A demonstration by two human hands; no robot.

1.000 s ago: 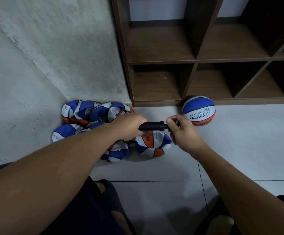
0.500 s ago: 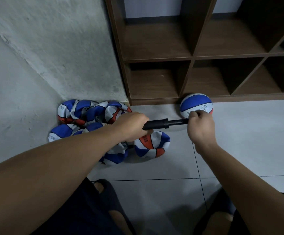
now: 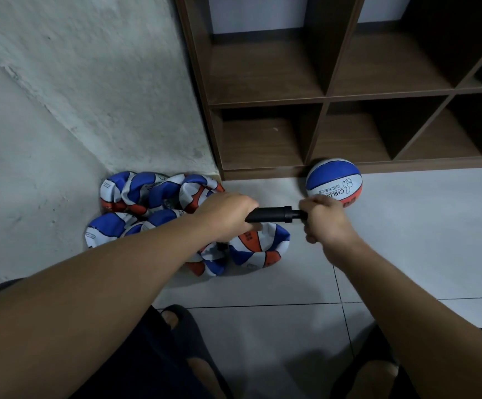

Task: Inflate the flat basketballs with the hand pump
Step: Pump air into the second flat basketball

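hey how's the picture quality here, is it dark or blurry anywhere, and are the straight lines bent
Head view: dim, even light, no glare; the shelf unit cubbies fall into deep shadow. Wide-angle distortion splays the shelf's uprights and stretches both forearms at the bottom edge. The left hand, right hand, hand pump and inflated basketball are fairly sharp, the ball's print legible; the flat basketballs look softer.
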